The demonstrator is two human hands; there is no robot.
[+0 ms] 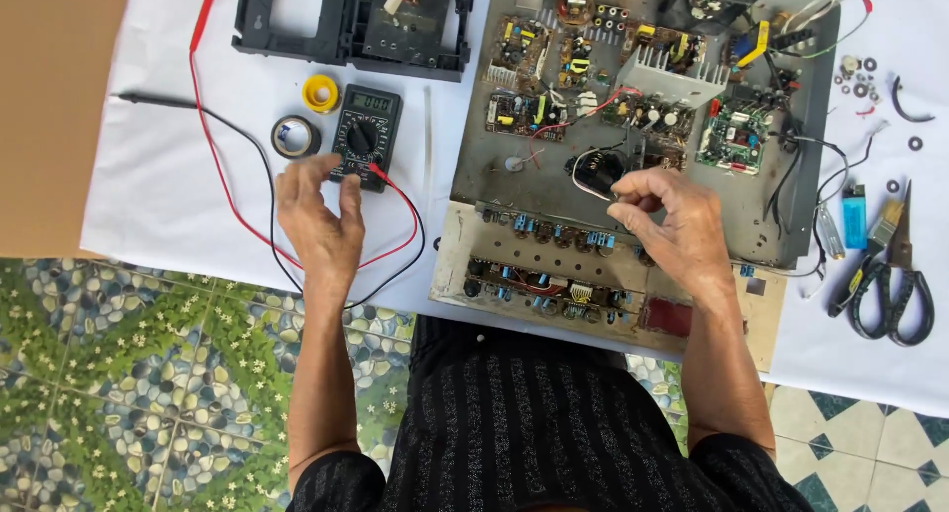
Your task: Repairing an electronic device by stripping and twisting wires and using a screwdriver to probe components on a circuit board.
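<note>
Head view: left hand (321,215) lies open with fingers spread on the lower edge of the black digital multimeter with rotary dial (365,136), gripping nothing; the meter sits on the white cloth (158,186) beside the grey roll of tape (295,136) and small yellow reel (321,94), its red and black test leads (232,191) looping around the hand. Right hand (672,225) hovers over the grey metal chassis with circuit boards (643,107), thumb and forefinger pinched narrow beside a black component with white wire (596,171); can't tell if it holds anything. Black-handled scissors (893,290) and blue lighter (854,215) lie well to the right.
</note>
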